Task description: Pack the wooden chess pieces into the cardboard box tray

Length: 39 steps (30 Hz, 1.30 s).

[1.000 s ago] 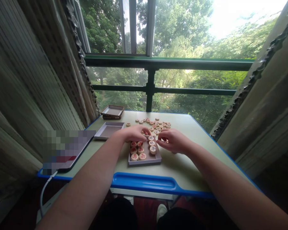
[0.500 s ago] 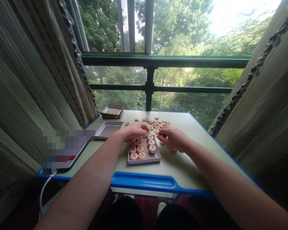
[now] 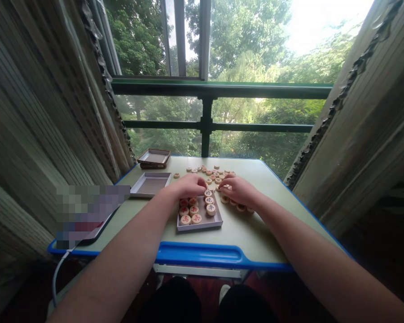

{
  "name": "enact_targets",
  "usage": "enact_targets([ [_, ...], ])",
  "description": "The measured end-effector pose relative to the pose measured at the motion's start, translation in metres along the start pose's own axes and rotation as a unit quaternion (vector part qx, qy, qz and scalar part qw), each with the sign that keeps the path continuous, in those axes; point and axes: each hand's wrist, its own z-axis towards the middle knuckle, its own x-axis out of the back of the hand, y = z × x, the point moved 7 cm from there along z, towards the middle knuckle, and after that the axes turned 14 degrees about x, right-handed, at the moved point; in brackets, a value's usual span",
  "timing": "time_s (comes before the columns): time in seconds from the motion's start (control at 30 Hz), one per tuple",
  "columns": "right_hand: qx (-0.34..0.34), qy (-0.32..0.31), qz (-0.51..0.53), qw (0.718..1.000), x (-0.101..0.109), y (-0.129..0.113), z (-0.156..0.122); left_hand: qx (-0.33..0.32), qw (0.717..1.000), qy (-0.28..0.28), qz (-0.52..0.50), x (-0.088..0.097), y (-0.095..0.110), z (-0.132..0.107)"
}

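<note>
A shallow white box (image 3: 202,227) holds round wooden xiangqi pieces. Red-marked pieces (image 3: 194,210) stand in two columns at its left, and black-marked pieces (image 3: 210,209) line its right side. Over the box's far edge, my left hand (image 3: 190,185) is closed in a pinch on a xiangqi piece, partly hidden by the fingers. My right hand (image 3: 239,189) is just right of the box, its thumb and fingers closed on another xiangqi piece (image 3: 218,188) at the fingertips. Beneath and beside the right hand lie more loose pieces (image 3: 241,208).
Loose xiangqi pieces (image 3: 208,172) are scattered toward the table's far side. Left of them lie an open white box lid (image 3: 151,184) and stacked brown-edged trays (image 3: 154,157). A blurred tablet-like device (image 3: 97,220) with a cable lies at the left edge. A blue trough (image 3: 202,254) runs along the front.
My left hand has lowered slightly to the box's far end with its piece. My right hand has shifted away from the box's right rim, toward the loose pieces. The view has shifted slightly.
</note>
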Motion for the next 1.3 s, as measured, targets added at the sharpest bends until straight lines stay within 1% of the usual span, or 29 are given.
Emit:
enact_targets([
  [0.1,-0.007,0.001,-0.001,1.0,0.002,0.0,0.0,-0.01,0.999,-0.035,0.005,-0.002,0.003,-0.004],
  [0.2,-0.028,-0.015,0.0,1.0,-0.001,0.001,0.0,-0.011,0.999,-0.048,0.018,-0.002,0.003,-0.006],
  [0.3,-0.048,-0.021,-0.008,0.999,-0.003,0.002,-0.001,-0.018,0.998,-0.049,0.027,-0.003,0.003,-0.006],
  [0.47,-0.058,-0.032,-0.017,0.998,-0.003,0.002,-0.001,-0.024,0.998,-0.037,0.035,-0.002,0.004,-0.006],
  [0.53,-0.064,-0.024,-0.015,0.998,-0.002,0.003,-0.001,-0.03,0.999,-0.032,0.028,-0.002,0.005,-0.005],
  [0.6,-0.068,0.0,-0.013,0.998,0.002,0.003,-0.001,-0.031,0.999,-0.023,0.014,-0.001,0.004,-0.004],
  [0.67,-0.064,0.029,-0.004,0.997,0.007,0.003,-0.001,-0.03,1.0,0.0,-0.008,0.003,0.004,-0.004],
  [0.77,-0.059,0.06,0.026,0.996,0.01,0.003,-0.002,-0.042,0.997,0.061,-0.029,0.013,0.007,-0.007],
  [0.83,-0.06,0.079,0.051,0.994,0.011,0.003,-0.002,-0.057,0.994,0.091,-0.026,0.018,0.01,-0.01],
  [0.97,-0.031,0.132,0.119,0.984,0.018,-0.005,-0.002,-0.096,0.988,0.117,-0.033,0.02,0.016,-0.014],
  [1.03,-0.017,0.156,0.159,0.975,0.022,-0.011,-0.002,-0.13,0.982,0.128,-0.052,0.02,0.021,-0.016],
  [1.13,-0.025,0.179,0.232,0.956,0.024,-0.014,-0.002,-0.172,0.97,0.153,-0.079,0.022,0.025,-0.018],
  [1.3,-0.073,0.166,0.35,0.919,0.016,-0.013,-0.002,-0.2,0.954,0.209,-0.078,0.026,0.027,-0.02],
])
